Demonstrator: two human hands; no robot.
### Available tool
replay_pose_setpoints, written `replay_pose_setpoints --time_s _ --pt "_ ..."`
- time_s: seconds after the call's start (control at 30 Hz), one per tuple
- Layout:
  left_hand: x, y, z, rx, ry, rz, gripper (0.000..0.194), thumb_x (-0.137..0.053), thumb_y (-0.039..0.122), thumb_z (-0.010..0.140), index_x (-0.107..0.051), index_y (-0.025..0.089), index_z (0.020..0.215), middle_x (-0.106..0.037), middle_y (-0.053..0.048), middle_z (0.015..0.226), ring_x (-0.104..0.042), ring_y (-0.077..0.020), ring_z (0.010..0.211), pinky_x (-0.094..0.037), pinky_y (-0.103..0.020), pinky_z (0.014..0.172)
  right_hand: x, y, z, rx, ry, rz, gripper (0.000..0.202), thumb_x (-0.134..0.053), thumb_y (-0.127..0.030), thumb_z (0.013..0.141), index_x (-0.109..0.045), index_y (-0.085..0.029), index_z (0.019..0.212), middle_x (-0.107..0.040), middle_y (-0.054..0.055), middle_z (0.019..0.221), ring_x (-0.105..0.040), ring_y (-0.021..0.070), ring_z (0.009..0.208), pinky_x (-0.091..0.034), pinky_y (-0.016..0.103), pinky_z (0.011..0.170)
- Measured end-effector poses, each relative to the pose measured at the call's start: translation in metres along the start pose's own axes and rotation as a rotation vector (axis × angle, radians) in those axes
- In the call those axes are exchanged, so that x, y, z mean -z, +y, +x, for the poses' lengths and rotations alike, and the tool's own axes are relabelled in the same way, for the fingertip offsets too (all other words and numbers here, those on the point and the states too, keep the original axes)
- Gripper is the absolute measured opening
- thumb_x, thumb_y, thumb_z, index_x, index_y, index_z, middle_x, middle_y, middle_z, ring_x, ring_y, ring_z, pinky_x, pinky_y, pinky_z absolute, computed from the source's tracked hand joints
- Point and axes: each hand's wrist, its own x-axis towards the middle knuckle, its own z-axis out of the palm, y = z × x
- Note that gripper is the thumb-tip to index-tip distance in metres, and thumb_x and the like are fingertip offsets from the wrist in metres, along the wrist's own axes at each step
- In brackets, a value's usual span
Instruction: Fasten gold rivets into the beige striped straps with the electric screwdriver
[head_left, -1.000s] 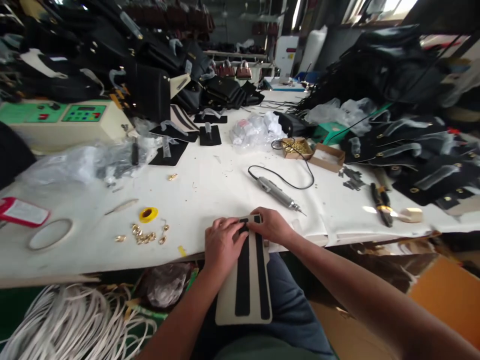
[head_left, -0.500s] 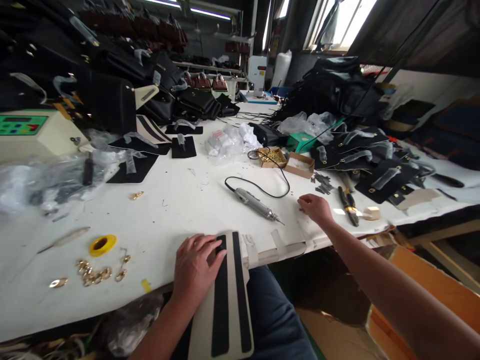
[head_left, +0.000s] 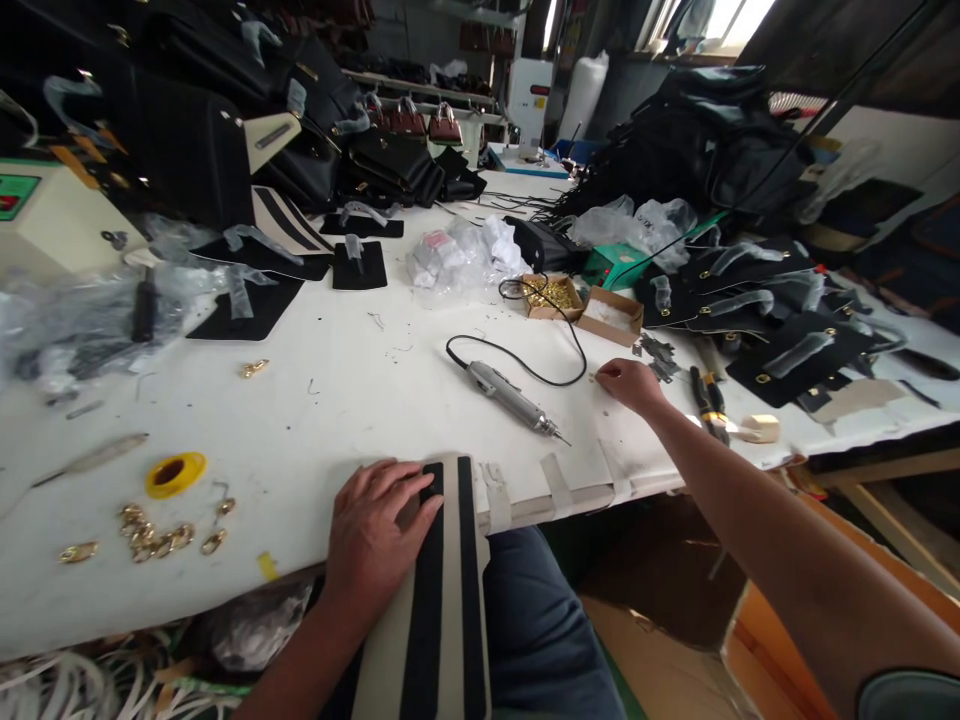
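Observation:
A light panel with black stripes (head_left: 452, 560) leans from my lap against the table's front edge. My left hand (head_left: 379, 525) is closed around its upper left part, thumb and fingers near the top of a black stripe. On the white table, my right hand (head_left: 626, 385) has its fingertips pinched together beside tiny brass-coloured bits; whatever they hold is too small to make out. Between the hands lies a grey electric screwdriver (head_left: 510, 397), its bit pointing right and its black cord looped behind it.
Behind are a box of gold screws (head_left: 551, 296), an open carton (head_left: 611, 316) and plastic wrap (head_left: 461, 260). Pliers (head_left: 709, 400) lie right. Yellow tape (head_left: 175, 474), gold clasps (head_left: 154, 535) and an awl (head_left: 94, 457) lie left. Black bags (head_left: 195, 150) are piled at the back left.
The view has shifted, moving the table items in frame. My right hand has moved slightly away from the table's front edge to the tiny brass bits. My left hand keeps its hold on the panel.

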Motion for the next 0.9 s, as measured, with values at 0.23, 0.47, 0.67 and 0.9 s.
replay_pose_setpoints --time_s 0.23,0.47,0.67,0.9 --pt "-0.001 0.001 0.000 0.008 0.008 -0.010 0.021 -0.069 0.038 0.094 -0.077 0.027 0.110 -0.077 -0.003 0.119 -0.064 -0.0304 0.118 -0.047 -0.052 0.105 -0.006 0.003 0.005 -0.047 -0.085 0.118 0.030 -0.061 -0.044 0.087 -0.078 -0.020 0.090 -0.067 0.002 0.062 -0.058 0.0150 0.056 -0.044 0.025 0.053" --pt "-0.001 0.002 0.000 0.023 -0.006 -0.007 0.021 -0.068 0.038 0.095 -0.077 0.027 0.110 -0.076 -0.004 0.120 -0.063 -0.0299 0.119 -0.046 -0.052 0.108 -0.011 -0.005 0.016 -0.082 -0.059 0.010 0.019 -0.069 -0.037 0.076 -0.078 -0.020 0.076 -0.068 0.003 0.062 -0.058 0.0165 0.059 -0.039 0.027 0.054" --pt "0.000 0.003 0.000 0.048 -0.014 -0.009 0.021 -0.068 0.039 0.095 -0.077 0.028 0.111 -0.077 -0.004 0.121 -0.063 -0.0304 0.121 -0.045 -0.052 0.110 -0.011 -0.008 0.011 -0.025 0.005 -0.052 0.025 -0.068 -0.037 0.077 -0.078 -0.021 0.094 -0.077 0.005 0.082 -0.065 0.0192 0.069 -0.044 0.028 0.059" --pt "0.000 0.004 0.000 0.060 -0.007 -0.023 0.021 -0.069 0.038 0.094 -0.077 0.028 0.110 -0.077 -0.003 0.120 -0.063 -0.0307 0.121 -0.045 -0.053 0.110 -0.003 -0.003 0.005 0.232 -0.043 -0.158 0.025 -0.060 -0.033 0.089 -0.080 -0.022 0.098 -0.078 0.008 0.107 -0.068 0.0247 0.098 -0.047 0.030 0.079"
